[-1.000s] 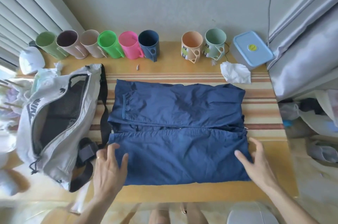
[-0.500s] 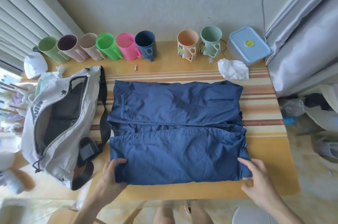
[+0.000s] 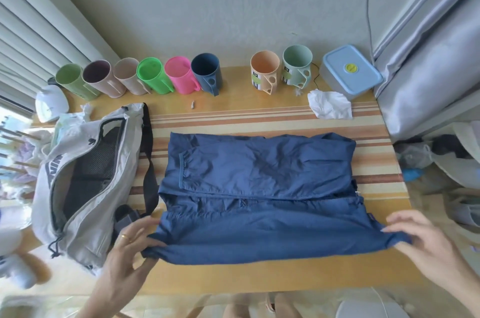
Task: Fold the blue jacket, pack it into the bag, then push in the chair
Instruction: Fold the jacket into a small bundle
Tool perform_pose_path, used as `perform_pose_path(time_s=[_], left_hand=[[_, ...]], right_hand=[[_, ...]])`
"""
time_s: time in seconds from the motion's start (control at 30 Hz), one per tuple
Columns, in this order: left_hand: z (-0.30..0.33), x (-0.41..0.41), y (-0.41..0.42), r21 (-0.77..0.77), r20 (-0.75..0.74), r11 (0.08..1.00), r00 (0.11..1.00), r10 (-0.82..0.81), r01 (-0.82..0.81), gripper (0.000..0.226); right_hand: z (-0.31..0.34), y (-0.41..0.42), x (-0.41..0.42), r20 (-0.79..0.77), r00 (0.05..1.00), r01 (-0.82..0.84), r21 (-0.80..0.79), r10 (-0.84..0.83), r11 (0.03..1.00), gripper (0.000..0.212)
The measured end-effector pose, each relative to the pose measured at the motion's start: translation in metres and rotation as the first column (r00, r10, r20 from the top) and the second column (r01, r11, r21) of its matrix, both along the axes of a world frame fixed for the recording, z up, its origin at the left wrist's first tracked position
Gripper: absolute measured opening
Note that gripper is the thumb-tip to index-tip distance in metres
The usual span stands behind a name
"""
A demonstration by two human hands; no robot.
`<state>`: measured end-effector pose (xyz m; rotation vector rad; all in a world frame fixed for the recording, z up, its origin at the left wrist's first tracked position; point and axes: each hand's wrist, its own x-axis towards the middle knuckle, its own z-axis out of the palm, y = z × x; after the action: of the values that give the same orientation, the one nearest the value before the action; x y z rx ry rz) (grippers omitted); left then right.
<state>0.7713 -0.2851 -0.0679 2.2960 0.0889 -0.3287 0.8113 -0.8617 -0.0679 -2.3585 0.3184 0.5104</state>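
Head view: blue jacket point(image 3: 259, 187) lying half-folded at the middle of the striped tabletop point(image 3: 259, 276), both hands pinching its near corners, left hand point(image 3: 127, 247) and right hand point(image 3: 426, 239) lifting the near edge. Grey bag point(image 3: 85, 182) is gaping open just left; mugs point(image 3: 153, 78) are lining the wall.

Two bare hands and forearms, no sleeves visible up to the frame edge. Left hand point(image 3: 127, 252): gold ring point(image 3: 125, 237) on one finger, plain band, the only thing worn. Right hand point(image 3: 426, 242): no ring, no watch, no bracelet seen. Nails short, unpainted as far as the blur allows. Bottom centre, bare knees or legs point(image 3: 257, 308) partly visible below the bench edge; clothing there can't be made out.
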Motion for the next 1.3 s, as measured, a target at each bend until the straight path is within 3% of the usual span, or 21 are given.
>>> perform_pose_path(time_s=[0.07,0.17,0.23,0.33,0.4,0.47,0.5,0.53,0.57,0.63,0.7,0.73,0.87,1.0,1.1,1.2,1.3], left_hand=[[0.013,0.028,-0.008,-0.126,-0.08,0.983,0.989,0.123,-0.132,0.021],[0.014,0.086,-0.026,-0.218,-0.207,0.865,0.888,0.41,-0.451,0.019],[0.004,0.131,-0.034,-0.179,-0.253,0.797,0.809,0.53,-0.577,0.027],[-0.014,0.187,-0.041,-0.049,-0.213,0.79,0.78,0.589,-0.611,0.039],[-0.026,0.212,-0.044,0.037,-0.147,0.781,0.77,0.621,-0.623,0.043],[-0.035,0.221,-0.053,0.108,-0.03,0.728,0.73,0.683,-0.677,0.036],[-0.037,0.221,-0.062,0.139,0.076,0.702,0.714,0.696,-0.699,0.034],[-0.038,0.215,-0.076,0.159,0.202,0.711,0.727,0.656,-0.685,0.034],[-0.038,0.206,-0.093,0.174,0.331,0.776,0.778,0.534,-0.607,0.034],[-0.044,0.183,-0.131,0.326,0.469,0.924,0.883,0.025,-0.199,0.039],[-0.064,0.168,-0.155,0.563,0.326,0.811,0.86,-0.394,0.159,0.052],[-0.077,0.166,-0.16,0.629,0.231,0.746,0.863,-0.45,0.221,0.058],[-0.122,0.187,-0.151,0.682,0.022,0.7,0.952,-0.306,0.21,0.068],[-0.138,0.2,-0.148,0.654,-0.029,0.716,0.954,-0.3,0.245,0.07],[-0.121,0.195,-0.143,0.647,0.04,0.738,0.958,-0.282,0.19,0.069],[-0.093,0.184,-0.121,0.605,0.198,0.786,0.98,0.01,-0.13,0.073],[-0.077,0.18,-0.092,0.506,0.072,0.761,0.899,0.432,-0.406,0.09]], right_hand=[[0.02,0.011,0.031,0.029,0.993,0.11,0.113,-0.114,0.988,0.038],[0.023,0.034,0.091,0.029,0.919,0.38,0.201,-0.393,0.903,0.005],[0.003,0.041,0.132,0.004,0.9,0.427,0.204,-0.436,0.881,0.044],[-0.032,0.052,0.18,0.003,0.881,0.465,0.169,-0.472,0.869,0.064],[-0.035,0.071,0.197,0.049,0.862,0.5,0.082,-0.505,0.862,0.052],[-0.032,0.094,0.197,0.25,0.843,0.509,-0.085,-0.476,0.857,0.028],[-0.033,0.107,0.191,0.377,0.832,0.486,-0.144,-0.406,0.862,0.026],[-0.035,0.124,0.179,0.489,0.825,0.414,-0.179,-0.284,0.893,0.029],[-0.04,0.144,0.164,0.57,0.813,0.285,-0.214,-0.117,0.934,0.033],[-0.053,0.183,0.139,0.519,0.823,-0.045,-0.348,0.232,0.937,0.048],[-0.073,0.209,0.13,0.323,0.836,-0.268,-0.463,0.443,0.845,0.062],[-0.084,0.215,0.131,0.25,0.837,-0.314,-0.508,0.487,0.802,0.067],[-0.118,0.214,0.152,0.115,0.896,-0.3,-0.555,0.429,0.776,0.072],[-0.133,0.213,0.158,0.089,0.902,-0.303,-0.569,0.423,0.765,0.071],[-0.126,0.214,0.157,0.097,0.905,-0.297,-0.55,0.413,0.781,0.072],[-0.106,0.226,0.15,0.216,0.893,-0.254,-0.485,0.396,0.837,0.071],[-0.089,0.259,0.13,0.324,0.813,-0.333,-0.422,0.484,0.843,0.06]])
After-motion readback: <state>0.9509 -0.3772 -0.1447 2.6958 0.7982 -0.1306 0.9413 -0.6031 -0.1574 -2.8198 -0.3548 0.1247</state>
